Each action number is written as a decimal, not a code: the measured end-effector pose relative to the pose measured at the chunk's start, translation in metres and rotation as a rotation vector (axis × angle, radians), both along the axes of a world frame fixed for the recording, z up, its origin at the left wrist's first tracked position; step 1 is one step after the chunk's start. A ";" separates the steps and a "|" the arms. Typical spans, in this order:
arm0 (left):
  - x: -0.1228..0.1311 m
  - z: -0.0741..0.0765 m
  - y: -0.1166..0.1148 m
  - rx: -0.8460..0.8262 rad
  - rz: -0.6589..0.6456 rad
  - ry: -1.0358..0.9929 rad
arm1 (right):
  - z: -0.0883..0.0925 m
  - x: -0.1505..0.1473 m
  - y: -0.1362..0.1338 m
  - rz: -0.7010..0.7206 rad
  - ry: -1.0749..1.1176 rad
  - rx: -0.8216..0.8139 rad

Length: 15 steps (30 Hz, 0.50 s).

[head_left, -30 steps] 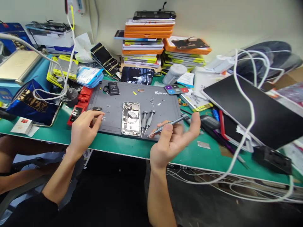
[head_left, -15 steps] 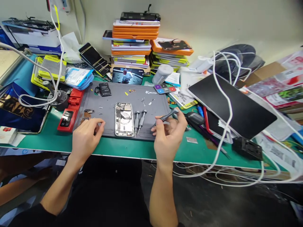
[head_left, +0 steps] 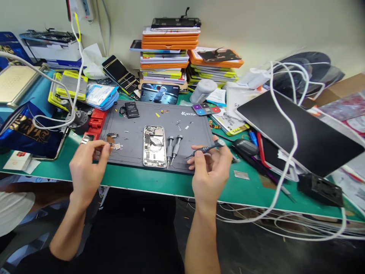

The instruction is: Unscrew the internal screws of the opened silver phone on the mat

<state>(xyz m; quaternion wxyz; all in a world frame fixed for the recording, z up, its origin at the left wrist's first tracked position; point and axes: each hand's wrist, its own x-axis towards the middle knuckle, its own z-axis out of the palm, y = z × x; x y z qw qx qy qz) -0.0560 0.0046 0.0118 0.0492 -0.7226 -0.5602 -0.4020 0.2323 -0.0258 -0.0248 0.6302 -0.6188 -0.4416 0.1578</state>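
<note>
An opened phone (head_left: 154,146) lies with its insides up on a grey work mat (head_left: 134,127). My left hand (head_left: 85,165) hovers over the mat's near left corner. Its thumb and forefinger pinch a small part with a copper flex (head_left: 115,145). My right hand (head_left: 211,169) is raised over the mat's near right corner, fingers closed on a thin dark screwdriver (head_left: 205,148) whose tip points left. Two more screwdrivers (head_left: 173,145) lie side by side on the mat just right of the phone. A small black module (head_left: 132,109) and loose bits sit farther back on the mat.
A phone playing video (head_left: 159,93) leans behind the mat, before stacks of orange and yellow boxes (head_left: 169,49). A red tool (head_left: 95,123) lies left, a dark tablet (head_left: 299,129) right under looping white cables (head_left: 288,125). Another person's arm (head_left: 17,198) is at lower left.
My left hand has lifted off the mat and drawn back left, pinching the small part. My right hand keeps the screwdriver and has closed its fingers more.
</note>
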 end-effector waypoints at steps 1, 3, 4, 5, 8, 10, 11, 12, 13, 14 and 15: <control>-0.008 0.004 0.000 -0.012 0.040 0.072 | 0.000 0.000 0.000 0.004 0.002 -0.004; -0.021 0.008 0.002 -0.042 0.062 0.214 | 0.001 0.000 -0.001 0.017 0.004 -0.007; -0.025 0.009 0.004 -0.060 0.041 0.265 | 0.001 0.000 -0.001 0.022 0.005 -0.006; -0.029 0.008 0.006 -0.072 0.026 0.306 | 0.002 0.000 -0.001 0.024 0.005 -0.006; -0.031 0.002 0.014 -0.081 -0.002 0.369 | 0.001 -0.001 -0.001 0.023 0.008 -0.004; -0.029 -0.002 0.018 -0.083 -0.016 0.385 | 0.001 -0.001 -0.001 0.028 0.015 -0.003; -0.029 -0.003 0.020 -0.085 -0.021 0.388 | 0.001 -0.001 0.000 0.032 0.018 -0.004; -0.028 -0.003 0.022 -0.087 -0.023 0.387 | 0.000 -0.002 0.000 0.035 0.020 -0.007; -0.027 -0.003 0.023 -0.088 -0.022 0.385 | 0.000 -0.002 0.000 0.034 0.020 -0.011; -0.027 -0.002 0.024 -0.088 -0.017 0.380 | 0.000 -0.002 0.000 0.034 0.018 -0.015; -0.026 -0.001 0.024 -0.087 -0.012 0.374 | 0.000 -0.001 0.000 0.034 0.014 -0.019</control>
